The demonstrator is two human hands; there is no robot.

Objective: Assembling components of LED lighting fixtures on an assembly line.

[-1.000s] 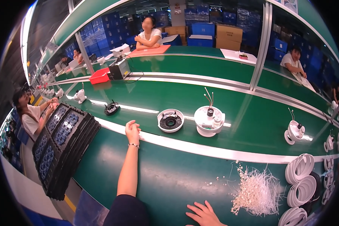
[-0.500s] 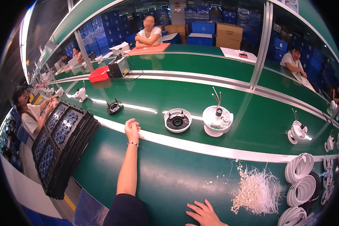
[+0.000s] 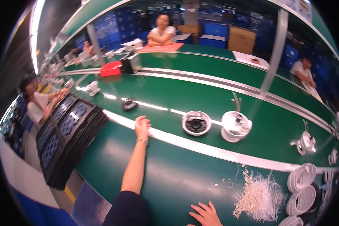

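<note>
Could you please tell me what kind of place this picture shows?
Probably a factory assembly line: white, rounded, plastic-looking units stand spaced along a long green surface, a stack of black trays holds small blue parts, and several people in pale tops are posted nearby.

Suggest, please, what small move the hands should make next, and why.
Probably the left hand should reach forward to the round black part on the green belt: this hand looks empty at the white rail, with that part just beyond it, while the right hand lies farther off.
</note>
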